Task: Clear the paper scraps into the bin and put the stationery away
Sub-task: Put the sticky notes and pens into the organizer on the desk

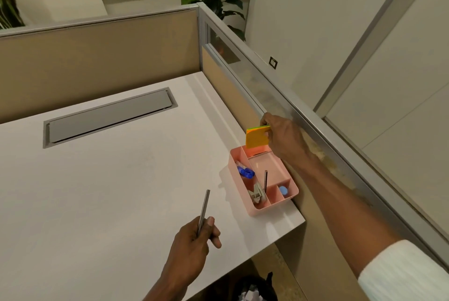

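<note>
Above a pink plastic desk organiser (290, 180), right hand (281, 134) pinches a light, bendable orange sticky-note pad (257, 139) by its edges; left hand (194, 240) grips a thin grey pencil (203, 212)

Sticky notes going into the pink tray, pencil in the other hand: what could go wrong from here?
The organizer sits at the desk's corner, so a push from the right hand lowering the sticky notes might nudge it off. The upright pencil inside could be knocked. The left hand pinches its pencil loosely; it may slip.
</note>
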### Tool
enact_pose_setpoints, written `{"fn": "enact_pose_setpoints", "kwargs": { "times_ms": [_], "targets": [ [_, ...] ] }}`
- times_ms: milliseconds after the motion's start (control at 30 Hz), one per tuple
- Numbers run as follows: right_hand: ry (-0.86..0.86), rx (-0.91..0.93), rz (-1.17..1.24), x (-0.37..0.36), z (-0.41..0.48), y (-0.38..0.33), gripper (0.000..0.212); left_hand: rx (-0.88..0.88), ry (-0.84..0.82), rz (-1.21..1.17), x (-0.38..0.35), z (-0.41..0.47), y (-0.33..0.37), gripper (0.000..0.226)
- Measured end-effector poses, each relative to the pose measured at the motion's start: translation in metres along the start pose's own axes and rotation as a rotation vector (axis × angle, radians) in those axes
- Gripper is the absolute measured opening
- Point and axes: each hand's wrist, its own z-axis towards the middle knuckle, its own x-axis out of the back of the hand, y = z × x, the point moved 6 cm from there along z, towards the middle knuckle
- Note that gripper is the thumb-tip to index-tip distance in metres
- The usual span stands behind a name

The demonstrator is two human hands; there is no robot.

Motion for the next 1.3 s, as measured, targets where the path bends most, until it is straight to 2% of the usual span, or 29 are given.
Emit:
{"fn": "enact_pose_setpoints", "kwargs": {
  "times_ms": [467, 633, 833, 933, 1033, 1167, 1200, 1233, 1300],
  "targets": [
    [-0.059, -0.010, -0.095, -0.041, 0.008, 0.008, 0.024, -0.010, 0.048, -0.004, 0.021, 0.006, -0.007, 0.041],
    [-0.138, -0.064, -0.227, -0.056, 0.007, 0.013, 0.033, 0.000, 0.053, -0.012, 0.026, 0.006, -0.009, 0.041],
    [-0.184, -0.063, -0.410, -0.069, 0.002, 0.011, 0.031, -0.007, 0.042, -0.014, 0.027, 0.005, -0.006, 0.042],
    [-0.120, -0.061, -0.426, -0.057, -0.004, 0.001, 0.037, -0.004, 0.031, -0.006, 0.025, 0.004, -0.005, 0.042],
    [0.013, -0.120, -0.296, -0.028, -0.017, -0.018, 0.040, -0.001, 0.017, -0.002, 0.022, 0.002, -0.003, 0.042],
    [0.160, -0.249, 0.204, 0.007, -0.059, -0.063, 0.010, 0.001, -0.033, -0.026, 0.015, 0.000, 0.004, 0.043],
    [0.133, -0.293, 0.348, 0.008, -0.075, -0.076, 0.004, -0.004, -0.053, -0.046, 0.012, 0.000, 0.007, 0.043],
    [0.072, -0.341, 0.495, 0.002, -0.091, -0.090, 0.007, -0.013, -0.077, -0.069, 0.010, -0.001, 0.010, 0.043],
    [-0.071, -0.427, 0.734, -0.019, -0.121, -0.111, 0.029, -0.038, -0.122, -0.094, 0.005, -0.001, 0.016, 0.043]
  ]
}}
